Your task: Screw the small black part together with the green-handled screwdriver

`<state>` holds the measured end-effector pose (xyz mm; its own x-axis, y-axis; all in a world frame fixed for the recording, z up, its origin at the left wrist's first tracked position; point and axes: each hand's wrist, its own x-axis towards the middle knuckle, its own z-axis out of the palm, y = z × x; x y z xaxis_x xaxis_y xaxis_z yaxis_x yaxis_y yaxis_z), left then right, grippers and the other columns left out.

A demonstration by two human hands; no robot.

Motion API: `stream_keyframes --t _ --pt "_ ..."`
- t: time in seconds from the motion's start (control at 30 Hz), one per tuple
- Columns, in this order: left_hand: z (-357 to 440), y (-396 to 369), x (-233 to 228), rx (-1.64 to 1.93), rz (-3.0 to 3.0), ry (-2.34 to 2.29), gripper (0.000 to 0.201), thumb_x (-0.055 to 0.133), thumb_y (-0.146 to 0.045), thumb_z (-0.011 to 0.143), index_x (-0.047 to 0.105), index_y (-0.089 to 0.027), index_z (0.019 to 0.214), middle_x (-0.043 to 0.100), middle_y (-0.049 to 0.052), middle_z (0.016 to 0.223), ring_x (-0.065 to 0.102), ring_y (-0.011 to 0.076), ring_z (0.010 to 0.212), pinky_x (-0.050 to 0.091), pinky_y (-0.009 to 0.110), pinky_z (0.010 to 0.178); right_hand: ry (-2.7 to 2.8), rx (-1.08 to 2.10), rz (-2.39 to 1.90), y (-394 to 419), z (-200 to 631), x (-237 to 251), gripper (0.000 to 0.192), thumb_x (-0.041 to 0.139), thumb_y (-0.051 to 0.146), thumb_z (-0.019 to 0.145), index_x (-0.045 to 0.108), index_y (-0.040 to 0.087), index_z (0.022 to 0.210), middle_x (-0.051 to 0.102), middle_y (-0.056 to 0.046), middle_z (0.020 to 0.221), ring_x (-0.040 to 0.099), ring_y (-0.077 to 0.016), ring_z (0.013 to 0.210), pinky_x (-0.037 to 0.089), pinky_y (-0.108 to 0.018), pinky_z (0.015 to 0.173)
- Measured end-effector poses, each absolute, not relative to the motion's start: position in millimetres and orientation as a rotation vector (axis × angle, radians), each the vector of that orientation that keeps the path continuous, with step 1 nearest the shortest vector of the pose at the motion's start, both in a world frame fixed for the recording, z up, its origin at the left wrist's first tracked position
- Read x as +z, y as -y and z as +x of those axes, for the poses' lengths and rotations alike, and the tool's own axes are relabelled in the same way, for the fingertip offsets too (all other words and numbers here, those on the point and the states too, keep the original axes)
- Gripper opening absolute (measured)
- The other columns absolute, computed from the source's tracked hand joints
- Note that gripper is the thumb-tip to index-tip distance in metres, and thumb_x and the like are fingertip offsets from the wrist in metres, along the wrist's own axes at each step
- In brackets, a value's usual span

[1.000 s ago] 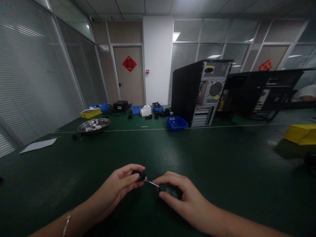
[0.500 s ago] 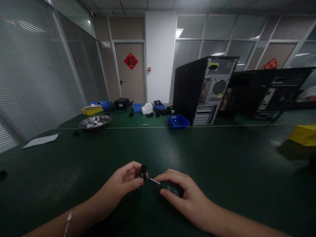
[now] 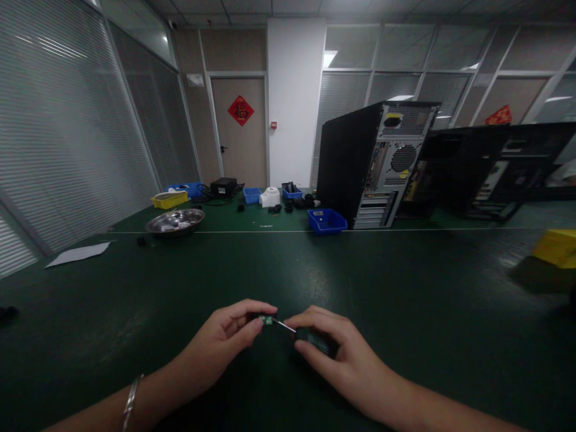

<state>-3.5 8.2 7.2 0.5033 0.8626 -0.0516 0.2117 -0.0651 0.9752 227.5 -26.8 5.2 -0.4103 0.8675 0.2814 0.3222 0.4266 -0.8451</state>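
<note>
The left hand (image 3: 225, 339) pinches a small dark part with a green patch (image 3: 265, 320) between thumb and fingertips; its shape is too small and dim to make out. Just right of those fingertips, a thin silver metal shaft (image 3: 284, 326) meets the part, its dark handle (image 3: 312, 342) mostly hidden inside the closed right hand (image 3: 335, 354). Both forearms are cut off at the bottom edge. The dark green mat-covered table (image 3: 405, 282) lies open ahead of the fingers.
</note>
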Motion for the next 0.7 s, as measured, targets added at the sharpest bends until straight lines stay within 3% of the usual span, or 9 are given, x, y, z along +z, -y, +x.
stream_keyframes --t 0.13,0.7 --pt "-2.8 -8.5 7.1 0.709 1.619 -0.952 0.029 0.051 -0.037 0.091 0.066 -0.021 0.11 0.059 -0.001 0.079 0.051 0.0142 0.069 0.042 0.026 0.066 1.943 0.929 -1.011 25.1 226.7 5.1 0.027 0.061 0.014 0.089 0.068 0.023 0.113 0.068 -0.004 0.098 0.064 -0.0195 0.092 0.048 -0.031 0.082" --pt "0.3 -10.1 -0.2 0.645 1.495 -0.823 0.031 0.058 -0.041 0.087 0.067 -0.017 0.105 0.062 0.001 0.078 0.054 0.013 0.063 0.042 0.026 0.06 1.977 0.951 -0.952 26.7 227.0 6.5 0.027 0.061 0.012 0.088 0.069 0.021 0.112 0.068 -0.005 0.096 0.065 -0.019 0.09 0.048 -0.03 0.079"
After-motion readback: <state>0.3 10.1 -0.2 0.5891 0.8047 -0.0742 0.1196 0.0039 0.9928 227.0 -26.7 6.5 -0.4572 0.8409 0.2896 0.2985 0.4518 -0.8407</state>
